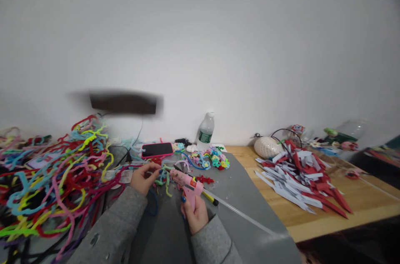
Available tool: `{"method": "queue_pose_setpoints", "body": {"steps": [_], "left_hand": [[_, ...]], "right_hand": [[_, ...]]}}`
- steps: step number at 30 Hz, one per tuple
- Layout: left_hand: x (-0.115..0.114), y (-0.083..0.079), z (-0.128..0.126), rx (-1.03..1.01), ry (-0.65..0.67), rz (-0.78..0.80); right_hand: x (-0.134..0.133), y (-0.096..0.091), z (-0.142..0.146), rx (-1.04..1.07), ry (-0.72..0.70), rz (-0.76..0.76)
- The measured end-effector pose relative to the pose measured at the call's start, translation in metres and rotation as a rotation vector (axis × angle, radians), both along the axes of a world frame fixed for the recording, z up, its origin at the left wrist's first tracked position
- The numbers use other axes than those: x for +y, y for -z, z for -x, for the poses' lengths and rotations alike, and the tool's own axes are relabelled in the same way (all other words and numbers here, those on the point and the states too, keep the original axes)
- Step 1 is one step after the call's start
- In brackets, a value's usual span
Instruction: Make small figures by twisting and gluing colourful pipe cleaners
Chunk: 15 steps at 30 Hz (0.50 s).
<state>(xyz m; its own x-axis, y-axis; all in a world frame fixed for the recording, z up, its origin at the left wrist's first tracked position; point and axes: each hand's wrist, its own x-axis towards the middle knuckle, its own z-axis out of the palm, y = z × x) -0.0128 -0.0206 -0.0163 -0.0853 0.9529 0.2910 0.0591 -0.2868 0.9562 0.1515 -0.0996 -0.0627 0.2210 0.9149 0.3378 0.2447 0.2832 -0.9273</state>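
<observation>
A pink hot glue gun [184, 181] is gripped by its handle in my right hand [196, 215], the nozzle pointing left. From its back end a long clear glue stick [240, 212] sticks out to the lower right. My left hand [145, 177] is pinched just left of the nozzle, on a light green pipe cleaner [168, 183]. Its far end hangs down beside the gun, and the exact contact at the fingertips is too small to make out. Under the gun lie a yellow and black cutter [211, 198] and a red twisted piece [205, 179].
A big tangle of coloured pipe cleaners [62, 180] covers the left side. Behind my hands are a phone [157, 150], a water bottle [206, 132] and several small pipe-cleaner flowers [218, 159]. Red and white paper strips [306, 176] are heaped on the wooden table [300, 228] at right.
</observation>
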Motion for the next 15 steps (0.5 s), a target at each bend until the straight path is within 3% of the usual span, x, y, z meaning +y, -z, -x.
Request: {"method": "queue_pose_setpoints", "body": {"steps": [15], "left_hand": [[-0.0014, -0.0022, 0.0003, 0.004, 0.025, 0.004]], "right_hand": [[-0.0003, 0.0048, -0.0031, -0.060, 0.004, 0.001]]}}
